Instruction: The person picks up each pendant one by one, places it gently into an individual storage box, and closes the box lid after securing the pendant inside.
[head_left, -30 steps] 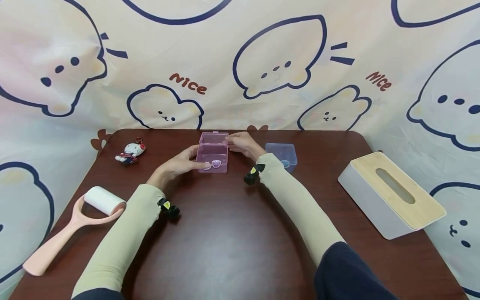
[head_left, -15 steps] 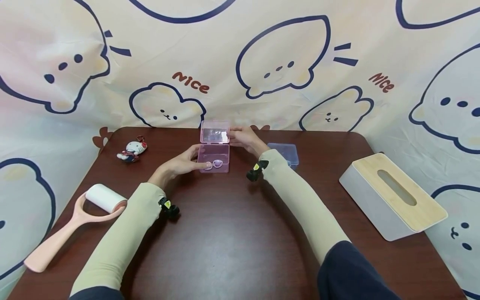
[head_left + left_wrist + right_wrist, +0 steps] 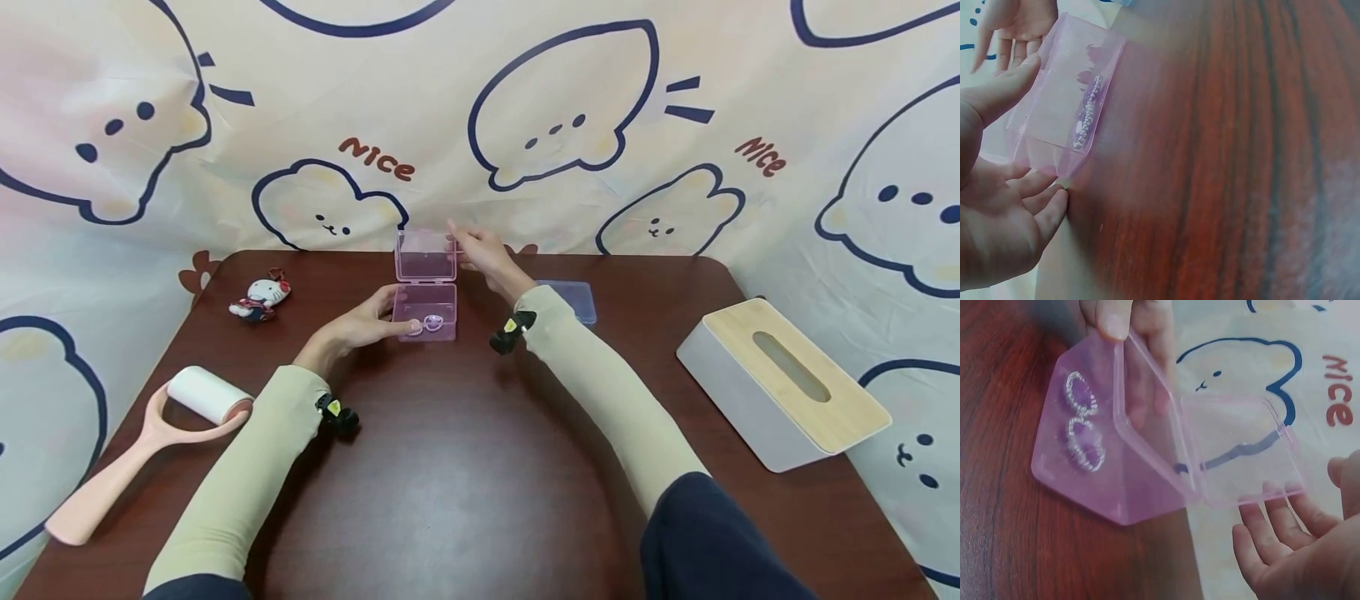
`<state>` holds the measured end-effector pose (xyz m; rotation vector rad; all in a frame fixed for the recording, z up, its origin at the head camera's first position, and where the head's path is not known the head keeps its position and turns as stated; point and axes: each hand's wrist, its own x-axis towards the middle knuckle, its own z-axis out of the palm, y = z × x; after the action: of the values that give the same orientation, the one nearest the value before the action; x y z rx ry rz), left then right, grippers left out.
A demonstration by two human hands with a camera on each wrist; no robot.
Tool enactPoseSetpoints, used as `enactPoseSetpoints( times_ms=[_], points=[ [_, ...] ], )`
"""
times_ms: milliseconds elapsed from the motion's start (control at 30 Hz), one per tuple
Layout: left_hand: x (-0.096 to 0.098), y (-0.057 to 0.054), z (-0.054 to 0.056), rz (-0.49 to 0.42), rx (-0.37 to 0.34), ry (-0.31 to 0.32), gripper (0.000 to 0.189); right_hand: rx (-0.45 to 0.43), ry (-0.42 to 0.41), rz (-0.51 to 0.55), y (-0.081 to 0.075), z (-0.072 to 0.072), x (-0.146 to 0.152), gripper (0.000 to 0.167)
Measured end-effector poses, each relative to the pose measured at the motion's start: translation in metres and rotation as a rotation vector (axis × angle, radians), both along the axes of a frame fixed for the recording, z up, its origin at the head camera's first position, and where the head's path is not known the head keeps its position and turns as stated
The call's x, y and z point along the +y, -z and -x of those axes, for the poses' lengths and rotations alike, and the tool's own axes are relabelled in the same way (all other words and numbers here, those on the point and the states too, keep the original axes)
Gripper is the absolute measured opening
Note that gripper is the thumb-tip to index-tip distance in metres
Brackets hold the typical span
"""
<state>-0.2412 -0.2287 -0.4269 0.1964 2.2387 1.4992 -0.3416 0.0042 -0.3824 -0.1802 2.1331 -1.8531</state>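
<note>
A translucent pink plastic box (image 3: 424,294) rests on the table with its hinged lid (image 3: 425,255) raised at the back. Inside lie two small loops edged with pearly beads (image 3: 1071,434). My left hand (image 3: 360,323) grips the box from its left side, thumb over the near wall and fingers behind, as the left wrist view shows. At the lid's right edge is my right hand (image 3: 486,259). Its fingers (image 3: 1282,519) touch the lid, loosely extended, while the thumb stands apart from it.
To the right is a clear bluish case (image 3: 573,300), partly behind the right forearm. A white tissue box with wooden top (image 3: 795,375) stands farther right. On the left are a pink-handled lint roller (image 3: 150,442) and a kitten figurine keychain (image 3: 260,300). A patterned cloth (image 3: 442,108) hangs behind.
The lid has swung up from lying back to standing nearly upright, my right hand rising with it. My left hand keeps its grip on the box, which stays put.
</note>
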Motion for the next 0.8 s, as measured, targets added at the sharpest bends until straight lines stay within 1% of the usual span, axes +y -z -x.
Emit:
enactPoseSetpoints(
  times_ms=[100, 233, 333, 433, 533, 667, 800],
  points=[
    [0.001, -0.001, 0.000, 0.001, -0.002, 0.007, 0.095, 0.010, -0.002, -0.026, -0.007, -0.003, 0.001, 0.061],
    [0.003, -0.003, -0.001, 0.009, -0.001, 0.015, 0.092, 0.041, -0.017, -0.103, -0.015, -0.009, 0.005, 0.054],
    [0.003, -0.003, -0.001, 0.013, 0.002, 0.012, 0.091, 0.092, -0.036, -0.169, -0.019, -0.012, 0.008, 0.046],
    [0.002, -0.004, -0.001, 0.008, -0.001, 0.008, 0.091, 0.146, -0.054, -0.196, -0.021, -0.015, 0.010, 0.036],
    [0.002, -0.005, -0.001, 0.003, -0.006, 0.007, 0.092, 0.202, -0.067, -0.240, -0.021, -0.018, 0.012, 0.029],
    [0.001, -0.004, -0.001, 0.004, -0.010, 0.005, 0.093, 0.265, -0.091, -0.310, -0.020, -0.023, 0.014, 0.029],
    [0.000, -0.004, 0.000, 0.010, -0.011, 0.005, 0.094, 0.284, -0.124, -0.346, -0.021, -0.028, 0.017, 0.031]
  ],
)
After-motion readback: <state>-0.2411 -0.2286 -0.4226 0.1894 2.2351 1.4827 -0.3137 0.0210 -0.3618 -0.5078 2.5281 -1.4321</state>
